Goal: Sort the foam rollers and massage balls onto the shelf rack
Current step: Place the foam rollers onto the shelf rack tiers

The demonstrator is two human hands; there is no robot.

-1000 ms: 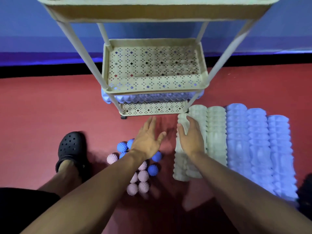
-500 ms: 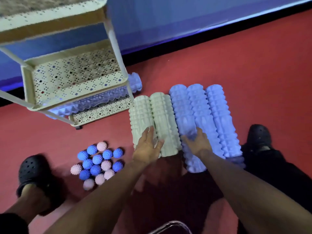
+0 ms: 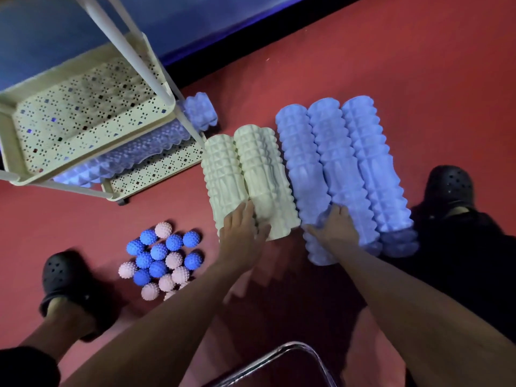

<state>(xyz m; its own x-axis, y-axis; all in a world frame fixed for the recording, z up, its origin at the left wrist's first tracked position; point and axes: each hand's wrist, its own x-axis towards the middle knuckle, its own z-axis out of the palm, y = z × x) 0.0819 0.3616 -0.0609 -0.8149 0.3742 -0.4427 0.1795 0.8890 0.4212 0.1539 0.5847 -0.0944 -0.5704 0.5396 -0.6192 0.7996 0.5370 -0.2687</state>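
Note:
Two cream foam rollers point(image 3: 223, 169) lie side by side on the red floor, with three blue foam rollers point(image 3: 337, 163) to their right. My left hand point(image 3: 241, 233) rests flat on the near ends of the cream pair, fingers apart. My right hand point(image 3: 337, 227) lies spread over the near end of the leftmost blue roller, touching it. A cluster of several blue and pink spiky massage balls point(image 3: 162, 258) sits on the floor to the left. The cream shelf rack point(image 3: 156, 118) stands at the upper left, with one blue roller point(image 3: 134, 155) lying on its bottom shelf.
The rack's middle shelf point(image 3: 83, 107) holds nothing. My black clogs stand at the left point(image 3: 67, 277) and right point(image 3: 449, 185). A metal frame edge point(image 3: 279, 361) shows at the bottom. A blue wall point(image 3: 223, 23) with a black base strip runs behind the rack.
Both hands shifted right: the left from above the balls onto the cream rollers, the right from a cream roller onto a blue one. My view swung right and tilted.

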